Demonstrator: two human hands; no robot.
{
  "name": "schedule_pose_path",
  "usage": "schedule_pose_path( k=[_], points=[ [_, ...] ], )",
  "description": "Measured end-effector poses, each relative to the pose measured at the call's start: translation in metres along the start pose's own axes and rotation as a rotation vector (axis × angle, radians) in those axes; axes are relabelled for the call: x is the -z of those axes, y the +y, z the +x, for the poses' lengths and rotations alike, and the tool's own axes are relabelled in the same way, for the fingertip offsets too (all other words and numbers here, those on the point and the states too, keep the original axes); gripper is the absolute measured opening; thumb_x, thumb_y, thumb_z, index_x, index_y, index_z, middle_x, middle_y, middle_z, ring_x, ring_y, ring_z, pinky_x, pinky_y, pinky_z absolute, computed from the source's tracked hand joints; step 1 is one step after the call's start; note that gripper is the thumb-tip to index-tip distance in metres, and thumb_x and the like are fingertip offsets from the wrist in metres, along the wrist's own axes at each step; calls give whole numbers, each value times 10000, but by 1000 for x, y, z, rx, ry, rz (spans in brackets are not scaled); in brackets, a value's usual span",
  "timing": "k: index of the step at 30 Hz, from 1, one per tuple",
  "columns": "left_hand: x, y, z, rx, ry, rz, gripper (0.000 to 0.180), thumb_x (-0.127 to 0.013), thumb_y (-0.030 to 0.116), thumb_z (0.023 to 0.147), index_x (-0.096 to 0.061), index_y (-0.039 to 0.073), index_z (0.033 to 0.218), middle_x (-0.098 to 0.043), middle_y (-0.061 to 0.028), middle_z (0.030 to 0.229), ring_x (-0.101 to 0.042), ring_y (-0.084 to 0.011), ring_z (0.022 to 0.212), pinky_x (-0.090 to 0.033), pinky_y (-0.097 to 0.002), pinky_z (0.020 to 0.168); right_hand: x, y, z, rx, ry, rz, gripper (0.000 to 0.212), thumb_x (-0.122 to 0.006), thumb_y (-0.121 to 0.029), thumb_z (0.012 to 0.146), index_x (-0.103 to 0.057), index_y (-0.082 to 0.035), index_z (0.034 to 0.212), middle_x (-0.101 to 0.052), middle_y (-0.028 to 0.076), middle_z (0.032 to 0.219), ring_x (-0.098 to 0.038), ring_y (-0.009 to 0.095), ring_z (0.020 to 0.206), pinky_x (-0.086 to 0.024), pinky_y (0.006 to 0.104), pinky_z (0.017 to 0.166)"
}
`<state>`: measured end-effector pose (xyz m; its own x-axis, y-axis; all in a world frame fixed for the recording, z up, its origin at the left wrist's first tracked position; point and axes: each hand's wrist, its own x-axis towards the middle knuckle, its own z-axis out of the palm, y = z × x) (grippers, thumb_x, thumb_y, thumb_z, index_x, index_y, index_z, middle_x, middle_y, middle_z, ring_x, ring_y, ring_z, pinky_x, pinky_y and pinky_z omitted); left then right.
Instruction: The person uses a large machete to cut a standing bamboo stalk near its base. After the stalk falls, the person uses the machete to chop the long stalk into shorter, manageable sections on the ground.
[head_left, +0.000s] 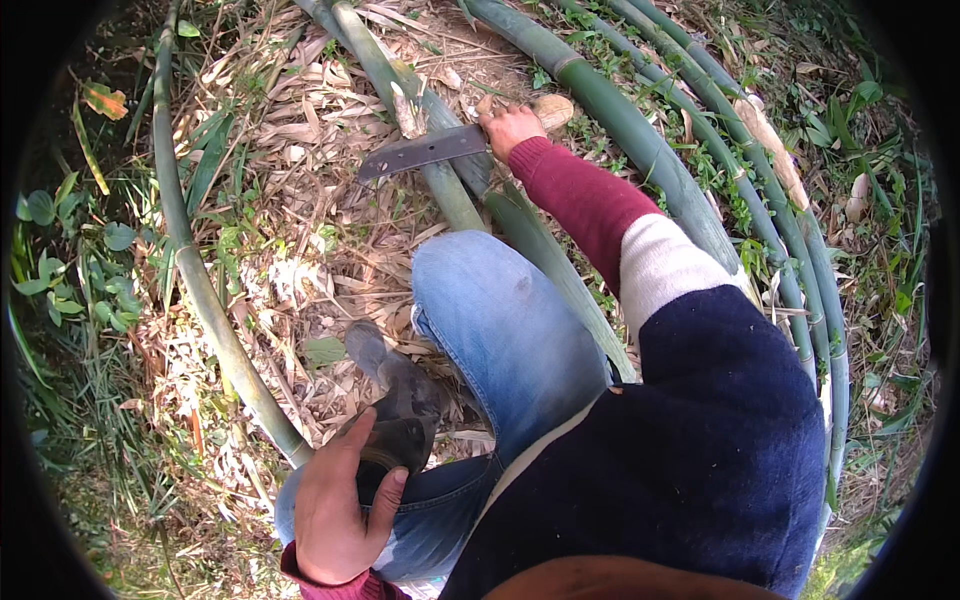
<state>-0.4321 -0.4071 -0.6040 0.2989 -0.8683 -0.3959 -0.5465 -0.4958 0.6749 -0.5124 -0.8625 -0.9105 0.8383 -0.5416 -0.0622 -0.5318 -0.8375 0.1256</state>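
My right hand is closed round the wooden handle of a machete with a broad dark blade. The blade points left and lies over, or just above, a green bamboo pole; whether it touches cannot be made out. Close to the blade's upper edge, a pale cut branch stub sticks up from the bamboo. Down at the lower left, my left hand rests on my bent left knee, its fingers apart and holding nothing.
Several long bamboo poles run along the right side. Another thin pole curves down the left. Dry bamboo leaves cover the ground, with green plants at the left edge. My dark boot stands between the poles.
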Motion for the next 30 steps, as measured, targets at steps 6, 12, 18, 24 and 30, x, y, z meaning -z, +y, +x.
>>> schedule_pose_path(
  k=[6, 12, 18, 24, 30],
  points=[
    [2, 9, 6, 65, -2, 10, 533, -685, 202, 917, -517, -43, 1360, -668, -223, 1103, -654, -367, 1022, -499, -411, 907, 65, -8, -64, -153, -22, 598, 265, -700, -193, 725, -708, -132, 983, -717, 154, 861, -704, 330, 856, -555, 449, 767],
    [-2, 18, 32, 28, 75, -72, 732, -666, 96, 912, -282, -7, 1527, -558, -208, 1323, -578, -289, 1173, -420, -403, 1034, 148, -48, -39, -489, 418, 1862, 231, -686, -187, 900, -617, 28, 944, -659, 99, 720, -621, 159, 534, -510, 323, 501],
    [18, 31, 133, -282, 551, 588, 875, -802, 243, 746, -377, 75, 1493, -485, -194, 1371, -483, -362, 1257, -360, -478, 1095, 232, -168, -32, -775, 449, 2734, 168, -587, -145, 931, -543, -3, 1010, -627, 119, 712, -624, 229, 552, -553, 385, 517],
    [-8, -13, 196, 168, 221, 474, 518, -746, 337, 744, -629, 57, 1165, -702, -212, 1013, -661, -409, 986, -494, -494, 912, 163, -214, -40, -945, 161, 2247, 291, -666, -190, 868, -596, 17, 1062, -657, 141, 832, -646, 244, 707, -526, 405, 635],
    [-48, -63, 223, 229, 161, 477, 638, -730, 384, 759, -604, -40, 1219, -673, -273, 1123, -643, -427, 1076, -501, -476, 951, 182, -204, -101, -678, 396, 1329, 761, -721, -209, 783, -382, -45, 1444, -499, 203, 1281, -471, 354, 1175, -378, 431, 1041]
  ],
)
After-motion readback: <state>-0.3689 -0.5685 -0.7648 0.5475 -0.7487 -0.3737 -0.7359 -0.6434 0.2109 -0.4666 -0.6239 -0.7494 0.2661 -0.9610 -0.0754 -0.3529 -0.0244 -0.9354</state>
